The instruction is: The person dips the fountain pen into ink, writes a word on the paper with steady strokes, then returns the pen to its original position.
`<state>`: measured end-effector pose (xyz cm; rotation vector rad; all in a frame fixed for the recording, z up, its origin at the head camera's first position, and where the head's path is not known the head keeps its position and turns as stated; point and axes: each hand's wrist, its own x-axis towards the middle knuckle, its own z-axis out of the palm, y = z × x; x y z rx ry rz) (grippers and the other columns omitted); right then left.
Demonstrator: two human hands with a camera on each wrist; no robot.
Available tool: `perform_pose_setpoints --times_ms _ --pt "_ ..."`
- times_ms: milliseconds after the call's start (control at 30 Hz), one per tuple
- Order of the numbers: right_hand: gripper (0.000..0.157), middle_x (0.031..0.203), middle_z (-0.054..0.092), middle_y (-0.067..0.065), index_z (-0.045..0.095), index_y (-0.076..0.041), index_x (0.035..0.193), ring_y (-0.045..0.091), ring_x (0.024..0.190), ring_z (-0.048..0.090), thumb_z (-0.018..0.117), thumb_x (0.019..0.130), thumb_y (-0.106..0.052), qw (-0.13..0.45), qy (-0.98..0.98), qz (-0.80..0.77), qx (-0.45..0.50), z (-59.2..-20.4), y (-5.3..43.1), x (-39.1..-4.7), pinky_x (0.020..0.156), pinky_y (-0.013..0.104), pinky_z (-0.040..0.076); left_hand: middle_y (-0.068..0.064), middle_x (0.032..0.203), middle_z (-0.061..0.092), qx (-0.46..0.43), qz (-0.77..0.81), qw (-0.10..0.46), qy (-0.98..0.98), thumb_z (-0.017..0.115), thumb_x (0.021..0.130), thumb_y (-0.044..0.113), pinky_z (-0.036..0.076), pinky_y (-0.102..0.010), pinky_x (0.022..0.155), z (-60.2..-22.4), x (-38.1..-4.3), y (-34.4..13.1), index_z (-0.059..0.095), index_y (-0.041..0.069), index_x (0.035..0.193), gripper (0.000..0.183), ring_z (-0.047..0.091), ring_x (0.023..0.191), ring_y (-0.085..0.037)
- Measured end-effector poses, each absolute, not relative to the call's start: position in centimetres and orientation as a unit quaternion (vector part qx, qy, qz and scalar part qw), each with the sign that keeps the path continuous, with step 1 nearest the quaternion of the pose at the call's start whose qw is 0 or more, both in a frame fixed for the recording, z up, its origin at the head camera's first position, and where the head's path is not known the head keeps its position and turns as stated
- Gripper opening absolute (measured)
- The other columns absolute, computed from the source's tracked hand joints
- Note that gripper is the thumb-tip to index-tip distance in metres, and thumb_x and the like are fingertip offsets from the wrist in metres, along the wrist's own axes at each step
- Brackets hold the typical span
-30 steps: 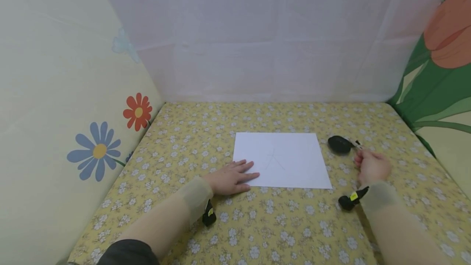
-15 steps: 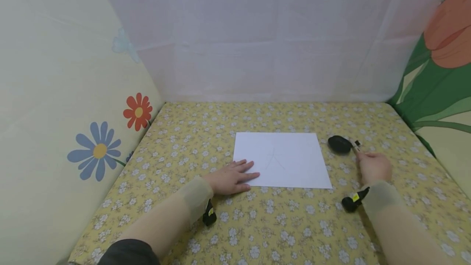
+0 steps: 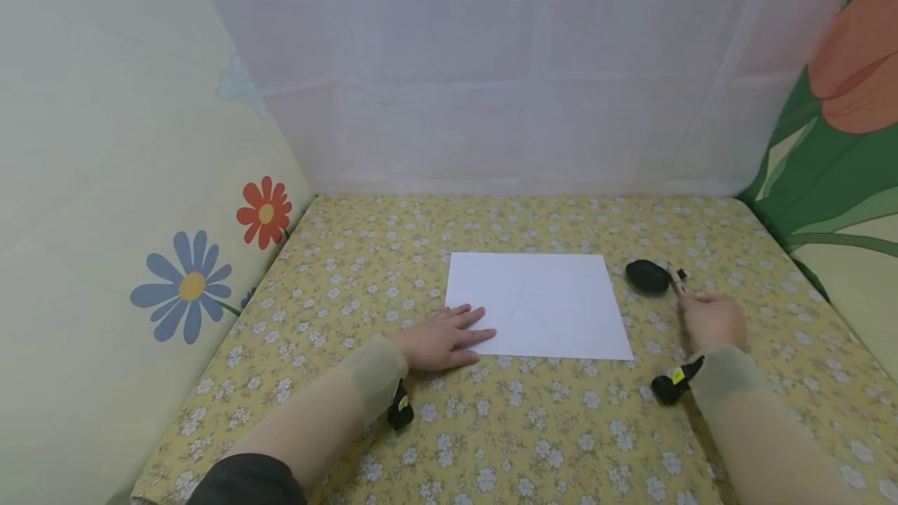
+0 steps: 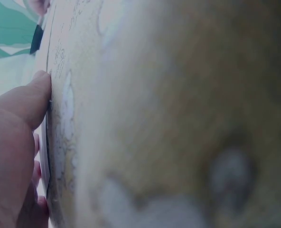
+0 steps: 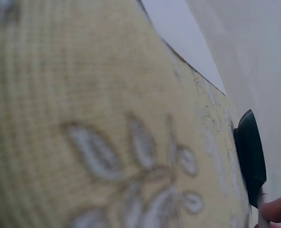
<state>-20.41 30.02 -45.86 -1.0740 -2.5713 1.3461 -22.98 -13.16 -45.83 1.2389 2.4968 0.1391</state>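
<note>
In the head view, my left hand (image 3: pixel 440 340) lies flat with spread fingers on the lower left corner of a white sheet of paper (image 3: pixel 561 294). Faint thin lines cross near the sheet's middle. To the right of the paper sits a black oval dish (image 3: pixel 647 277). My right hand (image 3: pixel 714 319) pinches a slender light-coloured stick (image 3: pixel 677 280) beside that dish; its exact kind is too small to tell. A small black piece (image 3: pixel 682 274) shows at the stick. The right wrist view catches the dark dish (image 5: pixel 250 152) close to my fingertips (image 5: pixel 279 209).
A yellow floral cloth (image 3: pixel 547 411) covers the table. A pale curtain (image 3: pixel 519 84) hangs along the back, with flower-printed panels on the left and right sides. Each wrist wears a band with a small black camera (image 3: pixel 671 388).
My right hand has turned slightly and shifted a little to the right. More of the stick shows by the dish, at a new angle. My left hand stays on the paper.
</note>
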Motion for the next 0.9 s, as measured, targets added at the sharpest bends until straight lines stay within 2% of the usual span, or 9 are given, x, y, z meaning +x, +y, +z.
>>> perform_pose_setpoints --times_ms 567,800,900 --pt "0.054 0.119 0.059 0.024 0.058 0.002 0.130 0.023 0.062 0.053 0.048 0.098 -0.041 0.015 -0.863 0.386 -0.326 -45.95 30.03 -20.20 0.052 0.036 0.043 0.001 0.162 0.002 0.427 0.056 0.184 0.884 0.036 0.102 0.049 0.005 -0.046 0.118 -45.29 -22.78 -12.95 0.020 0.036 0.153 0.055 0.000 0.147 -0.023" --pt "0.055 0.127 0.055 0.026 0.057 0.001 0.131 0.028 0.080 0.056 0.048 0.098 -0.042 0.012 -0.864 0.384 -0.324 -45.85 30.00 -20.19 0.061 0.039 0.046 0.001 0.162 0.003 0.429 0.056 0.181 0.883 0.036 0.102 0.049 0.005 -0.046 0.118 -45.33 -22.79 -12.96 0.021 0.035 0.153 0.055 0.001 0.147 -0.024" --pt "0.055 0.127 0.055 0.026 0.056 0.001 0.132 0.026 0.075 0.055 0.048 0.098 -0.041 0.009 -0.865 0.387 -0.319 -45.93 30.09 -20.25 0.058 0.039 0.045 0.000 0.162 0.003 0.430 0.055 0.179 0.883 0.037 0.102 0.048 0.005 -0.046 0.118 -45.30 -22.79 -12.93 0.021 0.035 0.154 0.055 0.001 0.147 -0.025"
